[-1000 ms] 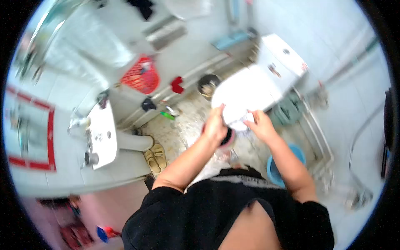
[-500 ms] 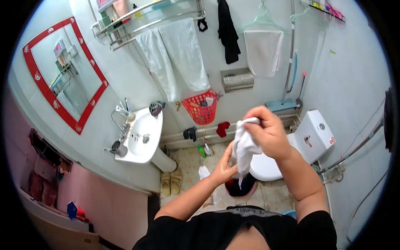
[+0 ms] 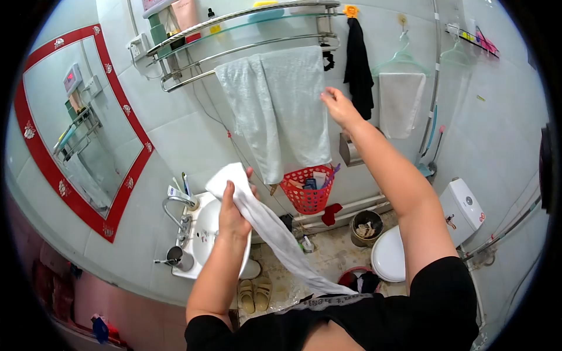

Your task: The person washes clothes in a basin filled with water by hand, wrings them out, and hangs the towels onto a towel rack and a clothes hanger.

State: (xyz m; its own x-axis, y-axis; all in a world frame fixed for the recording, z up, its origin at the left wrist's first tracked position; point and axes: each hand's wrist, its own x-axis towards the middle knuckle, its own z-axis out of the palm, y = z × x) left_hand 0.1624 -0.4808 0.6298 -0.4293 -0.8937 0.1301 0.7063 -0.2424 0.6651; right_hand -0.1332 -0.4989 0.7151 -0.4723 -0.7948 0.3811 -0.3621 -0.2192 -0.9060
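Note:
A long white cloth [image 3: 266,225] hangs from my left hand [image 3: 234,210], whose thumb and fingers are closed on its upper end above the sink. The cloth trails down to the right, towards my waist. My right hand [image 3: 339,108] is raised at the right edge of the pale towels [image 3: 293,105] on the rack. Its fingers are partly spread, with nothing visible in them; whether a fingertip touches the towel I cannot tell. Below the towels hangs a red basket [image 3: 307,196] with small items inside.
The white sink [image 3: 206,222] with a grey cup [image 3: 180,258] is at the left. A toilet [image 3: 389,254], a bin [image 3: 367,228] and a basin with dark cloth [image 3: 366,281] stand at the lower right. Slippers [image 3: 255,294] lie below the sink.
The hands, earlier together on the bunched white cloth, are now apart. My left hand has moved left with the cloth, which now hangs long; my right hand has let go and risen to the towels.

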